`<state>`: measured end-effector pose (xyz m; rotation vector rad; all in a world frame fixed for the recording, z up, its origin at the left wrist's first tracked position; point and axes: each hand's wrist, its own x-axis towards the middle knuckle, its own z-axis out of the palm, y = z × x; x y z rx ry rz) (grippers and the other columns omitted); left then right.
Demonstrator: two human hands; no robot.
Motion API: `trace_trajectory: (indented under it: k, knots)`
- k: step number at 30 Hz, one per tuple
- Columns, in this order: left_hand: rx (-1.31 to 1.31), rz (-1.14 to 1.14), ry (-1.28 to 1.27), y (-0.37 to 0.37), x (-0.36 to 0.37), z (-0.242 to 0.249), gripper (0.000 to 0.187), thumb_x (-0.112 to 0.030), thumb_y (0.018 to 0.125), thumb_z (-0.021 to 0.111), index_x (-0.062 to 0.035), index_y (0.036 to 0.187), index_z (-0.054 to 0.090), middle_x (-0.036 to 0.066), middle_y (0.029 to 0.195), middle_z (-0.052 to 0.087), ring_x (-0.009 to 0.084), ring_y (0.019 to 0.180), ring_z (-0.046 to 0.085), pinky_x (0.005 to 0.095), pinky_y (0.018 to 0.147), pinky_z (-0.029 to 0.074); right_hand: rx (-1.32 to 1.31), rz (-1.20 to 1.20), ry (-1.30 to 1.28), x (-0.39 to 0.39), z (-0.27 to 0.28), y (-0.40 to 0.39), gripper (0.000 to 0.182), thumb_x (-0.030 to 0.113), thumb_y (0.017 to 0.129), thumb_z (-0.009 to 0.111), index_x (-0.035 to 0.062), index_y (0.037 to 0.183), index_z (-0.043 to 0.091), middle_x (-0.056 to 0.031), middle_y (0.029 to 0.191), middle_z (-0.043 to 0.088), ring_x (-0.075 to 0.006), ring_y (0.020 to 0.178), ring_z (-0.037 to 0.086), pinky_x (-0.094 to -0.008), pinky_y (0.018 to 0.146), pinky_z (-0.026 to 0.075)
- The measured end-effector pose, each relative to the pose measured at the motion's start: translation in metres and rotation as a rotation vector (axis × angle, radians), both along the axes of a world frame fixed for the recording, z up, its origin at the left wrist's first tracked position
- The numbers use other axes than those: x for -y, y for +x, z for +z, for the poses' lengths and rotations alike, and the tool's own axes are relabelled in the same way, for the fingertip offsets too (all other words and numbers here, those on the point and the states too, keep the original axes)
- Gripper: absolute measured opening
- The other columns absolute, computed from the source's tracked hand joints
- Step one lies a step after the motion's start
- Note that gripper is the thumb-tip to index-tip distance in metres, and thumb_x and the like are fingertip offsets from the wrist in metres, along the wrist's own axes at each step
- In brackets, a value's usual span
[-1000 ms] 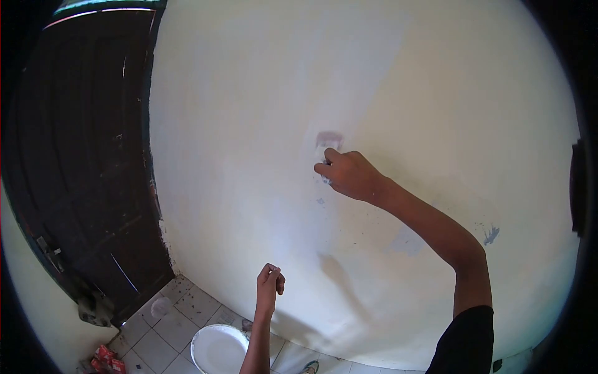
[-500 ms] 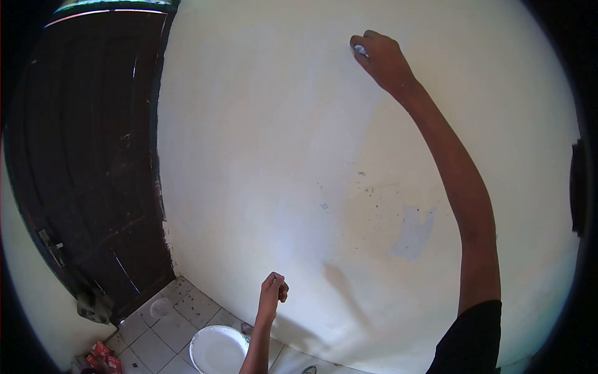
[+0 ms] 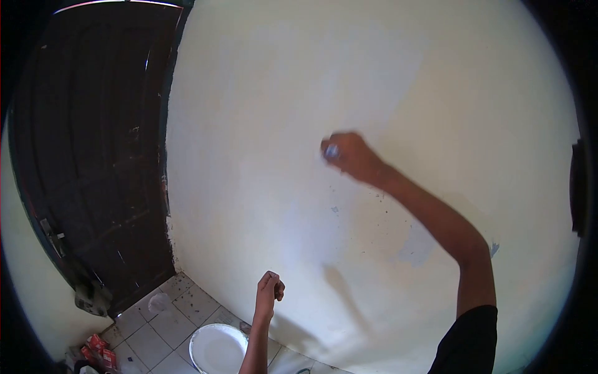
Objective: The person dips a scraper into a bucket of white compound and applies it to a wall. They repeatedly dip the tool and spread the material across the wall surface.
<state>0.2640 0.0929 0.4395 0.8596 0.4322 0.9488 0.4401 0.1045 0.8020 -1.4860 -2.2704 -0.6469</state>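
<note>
My right hand (image 3: 353, 156) is closed around a small whitish-blue thing (image 3: 332, 151), whose kind I cannot make out because the fingers cover most of it and it is blurred. The hand is up against or just in front of the pale wall (image 3: 249, 124), above a patch of small dark specks and grey marks. Lower down, my left hand (image 3: 270, 288) is held in a loose fist with nothing showing in it. It is raised above a round white basin (image 3: 218, 349) on the tiled floor.
On the left stands a dark brown door (image 3: 93, 156) with a metal handle (image 3: 53, 237). Red packets (image 3: 99, 352) lie in the lower left corner. A clear plastic piece (image 3: 159, 303) rests on the floor tiles (image 3: 152, 346). A dark object (image 3: 578, 187) is at the right edge.
My right hand has swept down and slightly left along the wall with the whitish-blue thing, the elbow bending. My left hand has stayed nearly where it was. The view has tilted slightly.
</note>
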Motion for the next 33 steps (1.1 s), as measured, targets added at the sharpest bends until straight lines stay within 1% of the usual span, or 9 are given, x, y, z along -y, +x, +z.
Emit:
trace_trajectory:
  k: [4, 7, 11, 14, 16, 23, 26, 27, 33]
  knots:
    - [-0.004, -0.006, -0.027, 0.002, -0.002, -0.001, 0.018, -0.017, 0.095, 0.044, -0.0110, 0.078, 0.046, 0.001, 0.059, 0.047, 0.0072, 0.046, 0.038, 0.0229, 0.043, 0.030, 0.112, -0.046, 0.269, -0.020, 0.106, 0.028, 0.012, 0.009, 0.079, 0.067, 0.0017, 0.087, 0.061, -0.0151, 0.072, 0.056, -0.0292, 0.057, 0.057, -0.0391, 0.059, 0.049]
    - [-0.028, 0.002, -0.054, 0.002, -0.002, -0.001, 0.018, -0.016, 0.095, 0.044, -0.0114, 0.078, 0.045, 0.001, 0.059, 0.047, 0.0073, 0.047, 0.038, 0.0230, 0.043, 0.031, 0.460, -0.162, 0.572, -0.016, 0.172, 0.027, 0.018, 0.012, 0.078, 0.065, 0.0066, 0.095, 0.063, -0.0156, 0.083, 0.059, -0.0345, 0.081, 0.060, -0.0439, 0.075, 0.050]
    - [-0.023, 0.020, -0.075, -0.003, -0.004, -0.008, 0.017, -0.016, 0.095, 0.044, -0.0117, 0.078, 0.046, 0.001, 0.059, 0.047, 0.0075, 0.047, 0.037, 0.0229, 0.043, 0.031, 0.615, -0.361, 0.747, -0.008, 0.191, 0.019, 0.023, 0.009, 0.079, 0.062, 0.0088, 0.103, 0.063, -0.0136, 0.090, 0.059, -0.0306, 0.079, 0.062, -0.0412, 0.072, 0.053]
    - [-0.005, 0.036, -0.075, -0.007, -0.004, -0.017, 0.017, -0.015, 0.094, 0.045, -0.0120, 0.078, 0.046, 0.001, 0.058, 0.047, 0.0075, 0.047, 0.037, 0.0230, 0.043, 0.031, 0.759, -0.216, 0.717, -0.033, 0.167, 0.055, 0.034, 0.005, 0.076, 0.063, 0.0091, 0.110, 0.065, -0.0132, 0.094, 0.058, -0.0297, 0.082, 0.061, -0.0419, 0.071, 0.052]
    - [0.010, 0.070, -0.113, -0.008, -0.006, -0.025, 0.017, -0.015, 0.094, 0.045, -0.0118, 0.078, 0.045, 0.001, 0.058, 0.047, 0.0076, 0.046, 0.038, 0.0230, 0.043, 0.031, 0.684, -0.441, 0.468, -0.034, 0.102, 0.045, 0.038, 0.005, 0.075, 0.063, 0.0090, 0.113, 0.064, -0.0141, 0.094, 0.058, -0.0274, 0.084, 0.062, -0.0419, 0.071, 0.052]
    - [0.014, 0.055, -0.123, -0.004, -0.003, -0.018, 0.015, -0.014, 0.093, 0.045, -0.0113, 0.078, 0.046, 0.001, 0.058, 0.047, 0.0076, 0.046, 0.039, 0.0232, 0.042, 0.031, 0.541, -0.206, -0.053, 0.009, -0.004, 0.003, 0.023, 0.006, 0.076, 0.069, 0.0091, 0.098, 0.065, -0.0149, 0.088, 0.059, -0.0257, 0.070, 0.063, -0.0351, 0.061, 0.053]
    - [-0.001, 0.033, -0.106, 0.002, -0.001, -0.014, 0.015, -0.013, 0.092, 0.045, -0.0112, 0.077, 0.047, 0.001, 0.058, 0.047, 0.0076, 0.046, 0.038, 0.0234, 0.042, 0.031, 0.318, 0.043, 0.160, -0.001, 0.030, 0.005, 0.017, 0.003, 0.075, 0.069, 0.0041, 0.091, 0.065, -0.0135, 0.079, 0.061, -0.0220, 0.061, 0.062, -0.0332, 0.054, 0.052]
    - [0.000, 0.027, -0.106, 0.004, 0.000, -0.016, 0.015, -0.013, 0.092, 0.045, -0.0111, 0.077, 0.047, 0.002, 0.058, 0.047, 0.0077, 0.046, 0.039, 0.0234, 0.042, 0.032, -0.087, -0.116, -0.025, 0.002, 0.050, 0.002, 0.009, 0.001, 0.076, 0.066, 0.0008, 0.085, 0.064, -0.0126, 0.072, 0.060, -0.0182, 0.054, 0.059, -0.0308, 0.048, 0.050]
    - [-0.008, 0.012, -0.119, 0.008, 0.001, -0.024, 0.015, -0.013, 0.091, 0.045, -0.0107, 0.076, 0.047, 0.002, 0.058, 0.047, 0.0080, 0.046, 0.039, 0.0235, 0.043, 0.032, -0.097, -0.145, 0.389, -0.016, 0.197, 0.029, 0.010, 0.006, 0.077, 0.064, -0.0033, 0.079, 0.063, -0.0123, 0.066, 0.064, -0.0159, 0.054, 0.062, -0.0299, 0.047, 0.053]
